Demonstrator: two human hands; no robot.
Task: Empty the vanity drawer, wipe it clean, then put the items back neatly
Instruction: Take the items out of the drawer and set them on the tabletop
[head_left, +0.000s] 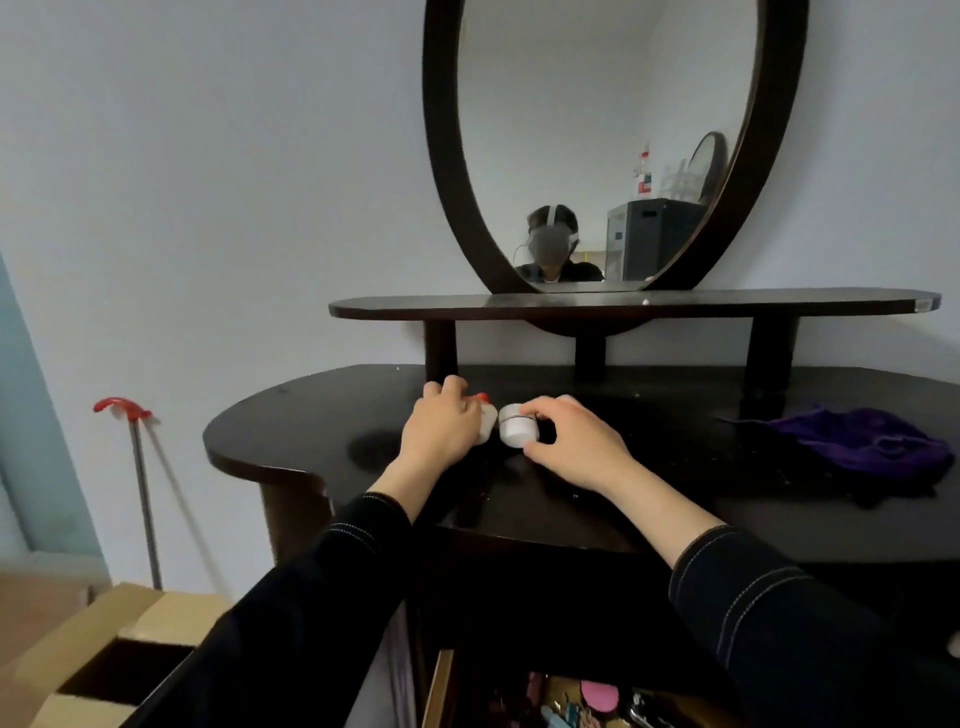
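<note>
On the dark vanity top (311, 431), my left hand (441, 423) curls over a white container with a red cap (487, 415), mostly hidden under the fingers. Right beside it, my right hand (574, 441) pinches a small white round jar (517, 426) between thumb and fingers. Both items sit on the tabletop, nearly touching. The open drawer (441, 691) shows at the bottom edge, holding several small items, among them a pink round thing (600, 693). A purple cloth (872, 441) lies crumpled on the right of the tabletop.
An oval mirror (441, 156) stands above a raised dark shelf (623, 304) at the back. An open cardboard box (104, 665) sits on the floor at left. A red-handled pole (137, 467) leans on the wall.
</note>
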